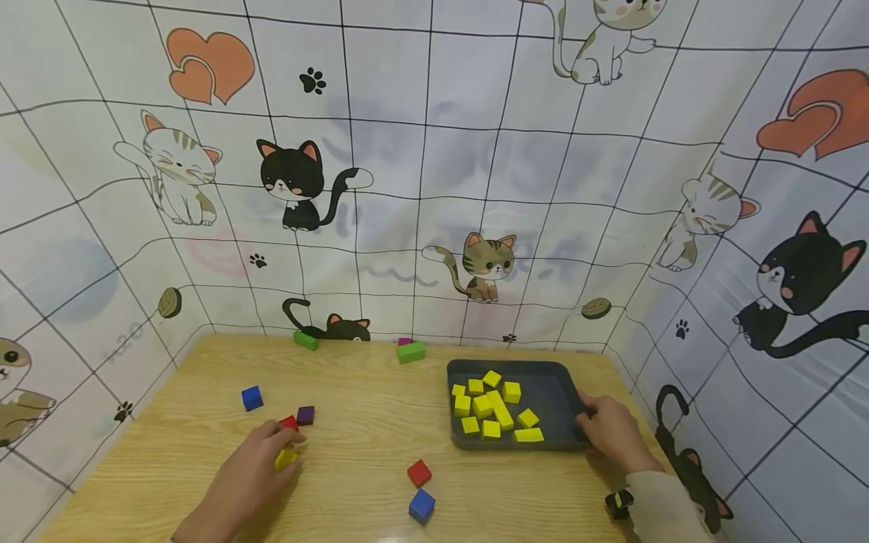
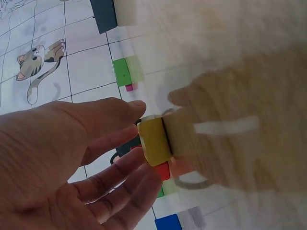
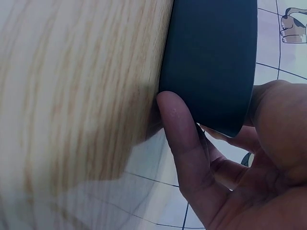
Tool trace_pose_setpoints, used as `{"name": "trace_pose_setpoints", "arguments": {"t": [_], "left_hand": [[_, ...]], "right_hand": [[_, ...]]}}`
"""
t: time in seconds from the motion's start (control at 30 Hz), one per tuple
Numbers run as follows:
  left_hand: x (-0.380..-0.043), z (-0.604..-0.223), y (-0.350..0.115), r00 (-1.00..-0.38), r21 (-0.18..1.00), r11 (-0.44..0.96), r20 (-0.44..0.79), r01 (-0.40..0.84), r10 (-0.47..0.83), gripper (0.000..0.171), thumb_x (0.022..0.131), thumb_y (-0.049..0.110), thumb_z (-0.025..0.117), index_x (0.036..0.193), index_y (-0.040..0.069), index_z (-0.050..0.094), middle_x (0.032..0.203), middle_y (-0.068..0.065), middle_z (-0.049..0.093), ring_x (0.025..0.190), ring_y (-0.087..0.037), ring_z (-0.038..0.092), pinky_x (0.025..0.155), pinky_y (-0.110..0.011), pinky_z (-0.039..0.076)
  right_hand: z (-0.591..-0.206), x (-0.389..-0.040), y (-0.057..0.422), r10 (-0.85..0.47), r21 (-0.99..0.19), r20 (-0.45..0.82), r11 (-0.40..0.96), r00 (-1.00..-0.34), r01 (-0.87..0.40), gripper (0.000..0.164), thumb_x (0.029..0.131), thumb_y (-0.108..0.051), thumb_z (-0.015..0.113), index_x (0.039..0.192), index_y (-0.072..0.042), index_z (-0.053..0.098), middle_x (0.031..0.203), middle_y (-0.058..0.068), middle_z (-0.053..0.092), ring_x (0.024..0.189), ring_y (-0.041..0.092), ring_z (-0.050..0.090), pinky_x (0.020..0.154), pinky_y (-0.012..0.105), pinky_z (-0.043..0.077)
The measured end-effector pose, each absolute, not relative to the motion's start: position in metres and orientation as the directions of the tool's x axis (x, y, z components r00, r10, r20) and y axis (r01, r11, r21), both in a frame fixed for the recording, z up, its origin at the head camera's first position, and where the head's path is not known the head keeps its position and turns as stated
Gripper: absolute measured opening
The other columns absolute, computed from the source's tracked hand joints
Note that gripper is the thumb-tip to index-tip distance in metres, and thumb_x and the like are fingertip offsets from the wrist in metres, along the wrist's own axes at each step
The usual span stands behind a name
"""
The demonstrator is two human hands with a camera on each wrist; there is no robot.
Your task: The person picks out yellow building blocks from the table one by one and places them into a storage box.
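Observation:
My left hand [image 1: 251, 471] reaches over a yellow block [image 2: 156, 141] on the table, thumb on one side and fingers on the other. A gap shows between the thumb tip and the block in the left wrist view; whether the fingers touch it I cannot tell. Just beyond the fingertips are a red block [image 1: 289, 422] and a purple block [image 1: 306, 415]. At the right, a dark grey tray [image 1: 560, 400] lies flat with several yellow blocks [image 1: 501, 411] in its left and middle part. My right hand [image 1: 614, 430] grips the tray's right edge between thumb and fingers.
A blue block [image 1: 252, 398] sits at the left. Nearer me are a red block [image 1: 419, 473] and another blue block [image 1: 422, 506]. Along the back edge lie two green blocks [image 1: 410, 352] and a small magenta block [image 1: 404, 342]. A cat-patterned cloth [image 1: 394, 166] surrounds the table [image 1: 360, 392].

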State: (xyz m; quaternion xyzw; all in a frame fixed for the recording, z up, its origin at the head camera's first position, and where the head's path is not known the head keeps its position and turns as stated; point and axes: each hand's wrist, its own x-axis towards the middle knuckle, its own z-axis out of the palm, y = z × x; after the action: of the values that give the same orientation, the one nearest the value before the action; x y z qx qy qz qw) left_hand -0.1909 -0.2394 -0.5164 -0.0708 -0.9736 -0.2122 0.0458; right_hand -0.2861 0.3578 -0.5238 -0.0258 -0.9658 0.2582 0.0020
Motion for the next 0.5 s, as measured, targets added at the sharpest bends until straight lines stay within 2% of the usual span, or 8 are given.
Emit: {"name": "trace_pose_setpoints", "arguments": {"t": [0.2,0.37,0.5], "left_hand": [[-0.1933,-0.5181,-0.2411,-0.993,0.435,0.892,0.056,0.121,0.108,0.029,0.079,0.018,0.086,0.104,0.019,0.072,0.103,-0.003,0.059,0.089,-0.019,0.054,0.088,-0.043,0.054],[-0.1932,-0.5192,-0.24,-0.993,0.442,0.889,0.051,0.118,0.107,0.026,0.078,0.017,0.086,0.099,0.019,0.071,0.1,-0.003,0.058,0.086,-0.019,0.055,0.086,-0.043,0.054],[-0.1942,-0.5191,-0.2382,-0.994,0.439,0.892,0.034,0.105,0.1,0.025,0.078,0.017,0.086,0.097,0.02,0.071,0.1,-0.003,0.058,0.086,-0.02,0.055,0.086,-0.044,0.054]], "right_hand": [[-0.5256,-0.2864,0.3584,0.052,-0.512,-0.011,0.857,-0.999,0.051,0.056,0.095,-0.011,0.062,0.148,-0.005,0.046,0.122,0.033,0.061,0.045,0.015,0.061,0.054,0.035,0.051],[-0.5263,-0.2864,0.3583,0.057,-0.521,-0.015,0.852,-0.998,0.056,0.056,0.096,-0.011,0.061,0.149,-0.006,0.045,0.101,0.023,0.071,0.045,0.016,0.061,0.052,0.035,0.049],[-0.5253,-0.2864,0.3588,0.059,-0.527,-0.011,0.848,-0.998,0.056,0.056,0.096,-0.011,0.061,0.149,-0.006,0.045,0.094,0.019,0.072,0.044,0.016,0.061,0.051,0.035,0.048]]}}
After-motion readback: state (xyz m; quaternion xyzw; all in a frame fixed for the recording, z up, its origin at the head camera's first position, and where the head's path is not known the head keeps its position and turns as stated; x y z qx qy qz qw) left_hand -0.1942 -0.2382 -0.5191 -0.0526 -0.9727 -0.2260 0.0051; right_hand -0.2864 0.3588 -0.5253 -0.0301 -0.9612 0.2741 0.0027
